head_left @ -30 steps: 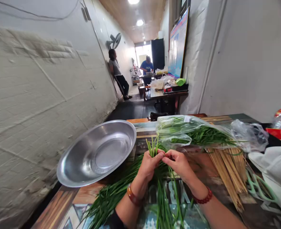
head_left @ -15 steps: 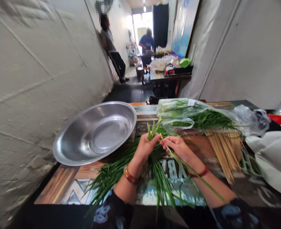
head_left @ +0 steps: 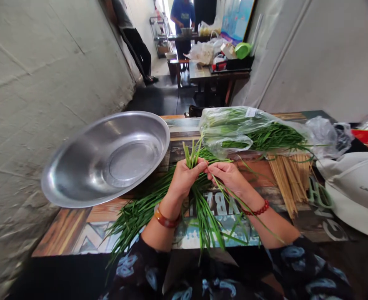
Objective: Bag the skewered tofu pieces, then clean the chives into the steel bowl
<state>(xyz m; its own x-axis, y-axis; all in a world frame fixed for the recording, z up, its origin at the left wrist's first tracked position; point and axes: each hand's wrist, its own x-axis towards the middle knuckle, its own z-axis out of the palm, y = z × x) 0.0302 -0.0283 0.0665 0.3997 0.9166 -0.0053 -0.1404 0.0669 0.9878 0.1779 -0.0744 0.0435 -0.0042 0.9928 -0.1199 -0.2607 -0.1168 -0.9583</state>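
My left hand (head_left: 184, 177) is closed around a bunch of green chives (head_left: 206, 225), their pale stalk ends poking up above the thumb and the leaves hanging down toward the table's front edge. Right beside it, my right hand (head_left: 229, 177) pinches a single chive stalk (head_left: 221, 188), which trails back along the right forearm. The fingertips of both hands meet or nearly meet. A loose pile of chives (head_left: 140, 214) lies on the table under and left of my left wrist. Behind the hands, a clear plastic bag (head_left: 234, 143) holds more chives.
A large metal basin (head_left: 77, 166) sits tilted at the left, near the wall. To the right are bamboo skewers (head_left: 285, 183), scissors with pale green handles (head_left: 319, 193) and a white cap (head_left: 355, 179). Farther back, two people stand near another table (head_left: 199, 74).
The view has tipped downward, so the table sits higher in it. My right hand has come closer to the left, its fingertips now at the left thumb.
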